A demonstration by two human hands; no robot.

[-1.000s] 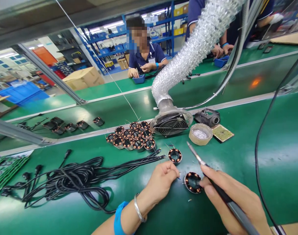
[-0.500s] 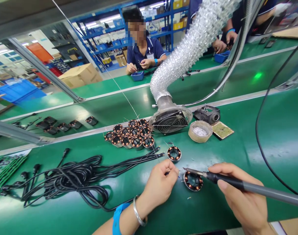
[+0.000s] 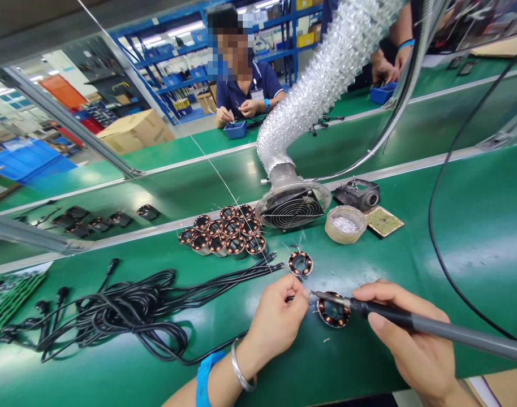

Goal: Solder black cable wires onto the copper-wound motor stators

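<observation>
My left hand (image 3: 279, 311) is pinched around the end of a black cable (image 3: 216, 356), beside a stator ring with copper windings (image 3: 334, 320). A thin strand of wire runs down to its fingertips. In my right hand (image 3: 415, 339) is a soldering iron (image 3: 436, 328), held like a pen, its tip close to my left fingertips and its metal shaft above the ring's upper edge. Another copper-wound ring (image 3: 300, 274) lies just behind. The tiny wire ends between tip and fingers are too small to make out.
Several stators (image 3: 235, 246) stand grouped at the back, left of a fume extractor (image 3: 290, 210) on a silver duct (image 3: 313, 96). A round tub (image 3: 345, 237), a sponge tray (image 3: 383, 221) and coiled black cables (image 3: 126, 305) lie on the bench. A person (image 3: 245, 85) sits opposite.
The soldering iron in my right hand has moved left, bringing its tip nearer my left fingertips. My left hand has barely moved. The whole view has shifted slightly.
</observation>
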